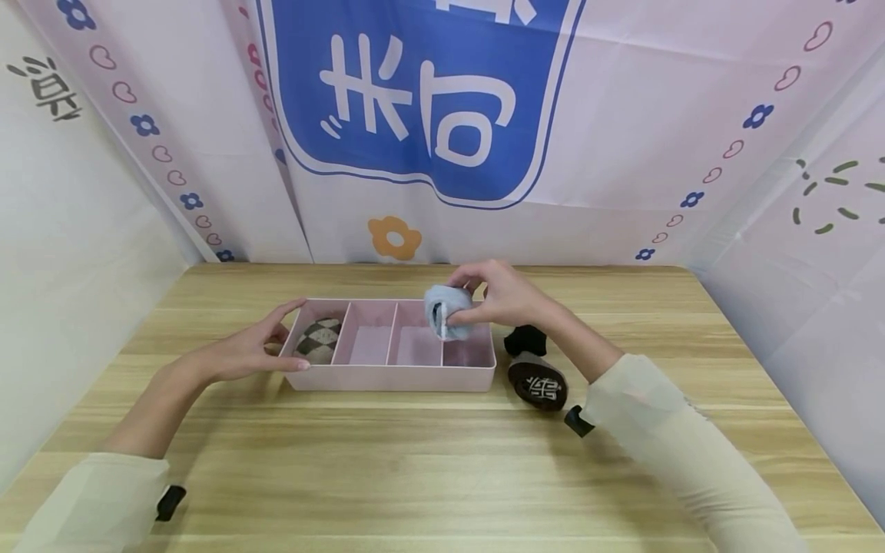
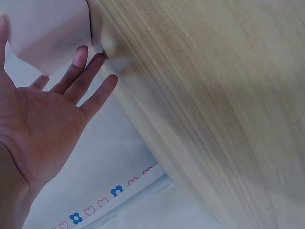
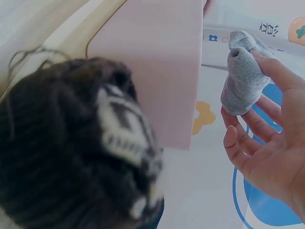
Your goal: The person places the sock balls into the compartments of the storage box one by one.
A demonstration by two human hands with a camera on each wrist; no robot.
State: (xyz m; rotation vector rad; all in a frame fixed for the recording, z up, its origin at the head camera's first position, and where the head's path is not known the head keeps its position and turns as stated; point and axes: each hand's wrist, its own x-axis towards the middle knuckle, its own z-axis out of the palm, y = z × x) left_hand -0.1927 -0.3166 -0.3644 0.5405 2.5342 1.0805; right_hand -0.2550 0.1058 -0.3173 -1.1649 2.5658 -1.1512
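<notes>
1. Pale-blue rolled cloth bundle (image 1: 442, 298), just right of the head view's centre, is held between the thumb and fingers of my right hand (image 1: 508, 296). It overlaps the divider of the two rightmost compartments of a long, pale-pink, four-compartment plastic tray (image 1: 387, 378).

2. My left hand (image 1: 242, 349), left of centre, is spread at the tray's left end, its thumb at the near corner and its forefinger at the far one. At the upper left of the left wrist view, the other fingers fan out beside the pink wall.

3. Brown-and-cream diamond-checked cloth bundle (image 1: 320, 342) sits in the leftmost compartment, nearest my left hand.

4. Dark-brown rolled fabric bundle with pale stitched lettering (image 1: 538, 384) rests right of the tray, below my right forearm; a black cloth piece (image 1: 527, 340) lies directly behind it. The dark bundle looms, blurred, at the lower left of the right wrist view.

5. Light wood-grain tabletop (image 1: 387, 468) carries it all, my cream sleeves (image 1: 684, 438) entering from the lower corners.

6. White fabric backdrop (image 1: 608, 184) fills the upper frame, printed with a blue panel (image 1: 477, 180) with white characters and, beneath it, an orange flower (image 1: 379, 229).
</notes>
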